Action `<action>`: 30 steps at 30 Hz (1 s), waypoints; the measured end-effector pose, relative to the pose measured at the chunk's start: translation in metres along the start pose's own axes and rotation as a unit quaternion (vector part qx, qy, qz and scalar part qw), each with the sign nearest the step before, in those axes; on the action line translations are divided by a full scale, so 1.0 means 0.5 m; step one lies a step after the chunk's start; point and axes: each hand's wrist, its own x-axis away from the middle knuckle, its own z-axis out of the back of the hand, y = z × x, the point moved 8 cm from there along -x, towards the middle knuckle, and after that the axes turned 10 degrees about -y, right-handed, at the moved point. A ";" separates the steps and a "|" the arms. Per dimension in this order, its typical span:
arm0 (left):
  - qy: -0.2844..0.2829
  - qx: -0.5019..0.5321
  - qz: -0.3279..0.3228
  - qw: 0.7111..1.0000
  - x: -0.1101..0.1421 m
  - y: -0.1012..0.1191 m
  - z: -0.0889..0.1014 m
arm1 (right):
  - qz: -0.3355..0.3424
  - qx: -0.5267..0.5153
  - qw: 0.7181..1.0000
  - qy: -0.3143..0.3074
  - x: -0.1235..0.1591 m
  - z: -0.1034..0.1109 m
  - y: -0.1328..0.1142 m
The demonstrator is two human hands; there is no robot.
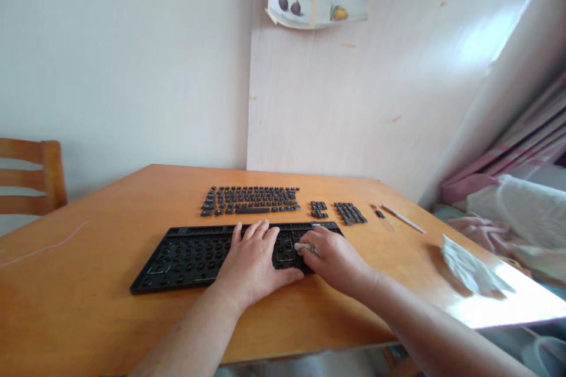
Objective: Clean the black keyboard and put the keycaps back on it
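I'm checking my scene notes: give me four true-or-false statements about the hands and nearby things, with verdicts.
1. The left hand lies spread on the black rectangular keyboard base. True.
2. The right hand grips the slim white stick. False: it holds a small crumpled white wad; the stick lies on the orange-brown wooden table.
3. The loose black keycaps lie beyond the base. True.
4. The creased white sheet is left of the base. False: it is to the right.
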 end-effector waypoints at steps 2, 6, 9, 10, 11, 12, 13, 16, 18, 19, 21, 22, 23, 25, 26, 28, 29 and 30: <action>-0.001 -0.003 0.001 1.000 0.000 0.001 0.002 | -0.012 0.011 1.000 -0.005 0.006 0.006 0.010; -0.008 -0.005 0.003 1.000 0.001 0.002 0.003 | -0.034 0.014 0.999 -0.009 0.016 0.028 0.058; -0.011 -0.004 0.004 1.000 0.000 0.002 0.003 | -0.047 0.013 0.999 0.009 0.013 0.052 0.104; -0.012 -0.005 0.005 1.000 0.000 0.002 0.003 | -0.054 0.013 0.998 0.022 0.009 0.061 0.118; -0.012 -0.005 0.005 1.000 0.000 0.001 0.003 | -0.062 0.014 0.997 0.036 0.003 0.070 0.130; -0.013 -0.005 0.005 1.000 -0.001 0.001 0.003 | -0.070 0.015 0.996 0.049 -0.004 0.077 0.139; -0.015 -0.006 0.006 1.000 -0.002 0.001 0.003 | -0.075 0.017 0.995 0.057 -0.013 0.082 0.144; -0.019 -0.010 0.007 1.000 -0.003 0.000 0.002 | -0.079 0.030 0.995 0.055 -0.045 0.080 0.143; -0.024 -0.015 0.008 1.000 -0.004 0.000 0.000 | -0.080 0.050 0.995 0.035 -0.065 0.068 0.136; -0.026 -0.018 0.011 0.999 -0.004 -0.001 -0.001 | -0.084 0.065 0.994 0.018 -0.074 0.060 0.134; -0.031 -0.021 0.016 0.999 -0.005 -0.003 -0.003 | -0.096 0.095 0.991 -0.013 -0.085 0.048 0.136; -0.033 -0.022 0.018 0.999 -0.004 -0.003 -0.004 | -0.104 0.107 0.989 -0.024 -0.087 0.045 0.140; -0.035 -0.023 0.020 0.999 -0.004 -0.003 -0.004 | -0.111 0.114 0.987 -0.031 -0.087 0.045 0.148; -0.039 -0.025 0.021 0.999 -0.004 -0.003 -0.005 | -0.126 0.120 0.984 -0.036 -0.082 0.052 0.167; -0.040 -0.025 0.022 0.999 -0.004 -0.004 -0.005 | -0.135 0.123 0.982 -0.039 -0.078 0.057 0.179; -0.041 -0.025 0.023 0.999 -0.004 -0.005 -0.007 | -0.157 0.127 0.978 -0.045 -0.068 0.069 0.205; -0.041 -0.025 0.024 0.999 -0.004 -0.005 -0.007 | -0.167 0.128 0.977 -0.047 -0.063 0.075 0.217; -0.041 -0.024 0.025 0.999 -0.004 -0.006 -0.008 | -0.175 0.127 0.975 -0.049 -0.058 0.079 0.226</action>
